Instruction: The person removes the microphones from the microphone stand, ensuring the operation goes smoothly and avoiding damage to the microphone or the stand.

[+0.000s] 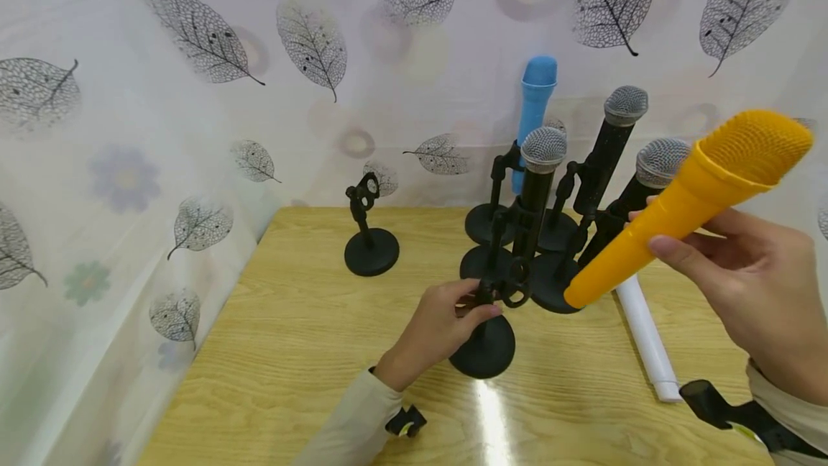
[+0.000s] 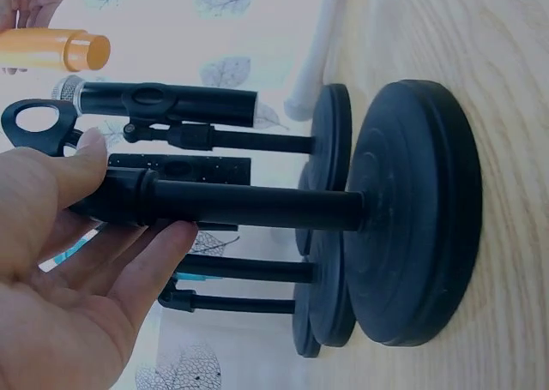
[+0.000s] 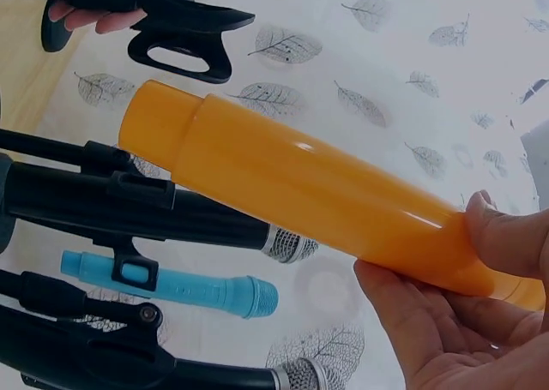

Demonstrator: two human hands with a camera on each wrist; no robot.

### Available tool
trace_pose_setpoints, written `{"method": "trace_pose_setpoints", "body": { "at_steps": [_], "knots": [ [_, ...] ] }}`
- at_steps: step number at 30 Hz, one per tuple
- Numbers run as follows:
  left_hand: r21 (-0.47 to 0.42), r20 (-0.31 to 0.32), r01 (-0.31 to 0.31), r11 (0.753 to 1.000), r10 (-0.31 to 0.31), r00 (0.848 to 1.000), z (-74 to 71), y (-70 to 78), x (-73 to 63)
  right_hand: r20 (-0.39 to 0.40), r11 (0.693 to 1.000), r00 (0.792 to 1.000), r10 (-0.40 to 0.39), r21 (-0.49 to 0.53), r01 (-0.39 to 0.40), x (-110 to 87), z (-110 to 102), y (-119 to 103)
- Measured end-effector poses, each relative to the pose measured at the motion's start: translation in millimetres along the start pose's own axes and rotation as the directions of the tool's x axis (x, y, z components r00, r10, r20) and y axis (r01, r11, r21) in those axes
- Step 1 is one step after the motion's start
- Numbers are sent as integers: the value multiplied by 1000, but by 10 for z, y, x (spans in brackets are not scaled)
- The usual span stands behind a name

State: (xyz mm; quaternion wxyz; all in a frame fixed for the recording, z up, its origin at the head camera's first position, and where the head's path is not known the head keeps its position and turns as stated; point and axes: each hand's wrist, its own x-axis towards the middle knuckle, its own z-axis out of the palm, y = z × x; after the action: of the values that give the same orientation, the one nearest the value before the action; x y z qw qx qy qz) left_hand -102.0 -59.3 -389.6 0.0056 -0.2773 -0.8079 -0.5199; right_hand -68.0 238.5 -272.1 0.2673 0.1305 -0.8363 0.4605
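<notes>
My left hand (image 1: 440,326) grips the upper post of a small black desk microphone stand (image 1: 484,351), whose round base is at the table near the front. The stand's ring-shaped clip (image 3: 184,60) holds no microphone. In my right hand (image 1: 766,286), a yellow-orange toy microphone (image 1: 669,218) is pinched between thumb and fingers. It tilts, with its mesh head up to the right and its tail down to the left. The right wrist view shows its tail (image 3: 159,129) just apart from the clip. My left thumb (image 2: 86,163) lies along the stand's top joint.
Behind the held stand, several stands carry black microphones (image 1: 535,193) with silver heads and a blue microphone (image 1: 533,106). Another stand without a microphone (image 1: 371,252) is at the back left. A white tube (image 1: 647,340) lies on the wooden table (image 1: 304,351) at right. A leaf-patterned curtain (image 1: 194,113) hangs behind.
</notes>
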Motion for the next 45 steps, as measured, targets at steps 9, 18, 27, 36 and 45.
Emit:
{"method": "trace_pose_setpoints", "body": {
  "at_steps": [9, 18, 27, 36, 45],
  "knots": [
    [104, -10, -72, 992, 74, 997, 37, -32, -27, -11, 981, 991, 136, -137, -137, -58, -77, 115],
    [146, -8, -78, 986, 80, 997, -2, -44, -52, -20, 980, 985, 170, -105, -172, -86, -155, 233],
    [167, -27, -49, 985, 54, 998, -112, -82, -124, -47, 970, 976, 213, 131, -206, -91, -201, 431],
    [182, -61, -12, 983, 23, 998, -263, -113, -215, -54, 931, 980, 193, 327, -165, -114, -249, 590],
    [199, -113, 7, 980, 16, 993, -388, -160, -279, -32, 926, 976, 217, 324, -195, -138, -292, 708]
  ]
}}
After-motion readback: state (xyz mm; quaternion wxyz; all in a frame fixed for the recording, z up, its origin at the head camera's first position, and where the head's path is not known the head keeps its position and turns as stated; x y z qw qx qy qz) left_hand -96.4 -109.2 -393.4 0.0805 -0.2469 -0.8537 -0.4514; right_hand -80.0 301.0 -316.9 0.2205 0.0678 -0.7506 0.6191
